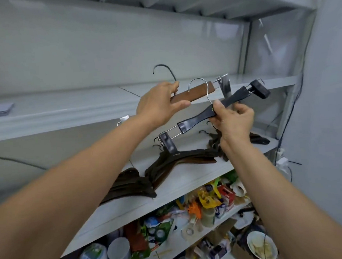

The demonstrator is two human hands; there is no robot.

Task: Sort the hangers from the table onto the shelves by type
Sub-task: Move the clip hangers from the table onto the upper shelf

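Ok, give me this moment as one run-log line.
left hand grips brown clip hanger | right hand grips black clip hanger | dark hangers piled on shelf

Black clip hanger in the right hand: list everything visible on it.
The black clip hanger has a flat dark bar that looks like plastic and a silver metal hook rising from its middle. Thin metal rods at each end carry a lower left clip and an upper right clip. It is held in the air before the shelves, tilted. The right hand pinches its middle. Its hook crosses the brown wooden clip hanger held by the left hand; contact unclear.
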